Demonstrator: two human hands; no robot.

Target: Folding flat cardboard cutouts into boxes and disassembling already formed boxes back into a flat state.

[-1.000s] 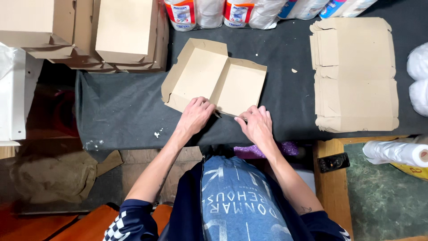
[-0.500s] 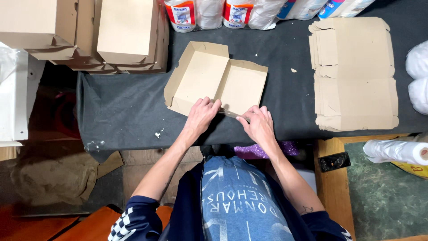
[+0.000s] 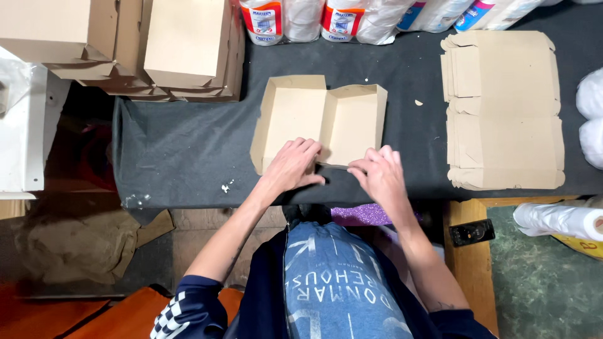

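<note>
both hands press on the near edge of a half-folded cardboard box blank (image 3: 320,119) lying on the dark cloth-covered table (image 3: 176,150). the left hand (image 3: 292,166) lies flat over the near flap; the right hand (image 3: 380,176) pinches that edge, fingertips hiding the fold. a stack of flat blanks (image 3: 502,107) lies to the right.

The box (image 3: 320,122) is plain tan card, pale inside. The flat stack (image 3: 502,110) and the made boxes (image 3: 182,44) share that tan. The counter (image 3: 182,150) wears a dark grey cloth flecked with white crumbs. The rolls (image 3: 301,19) are white, their wrappers banded red and blue. The sleeve (image 3: 182,311) is navy with white checks. The floor (image 3: 546,276) is mottled green.
</note>
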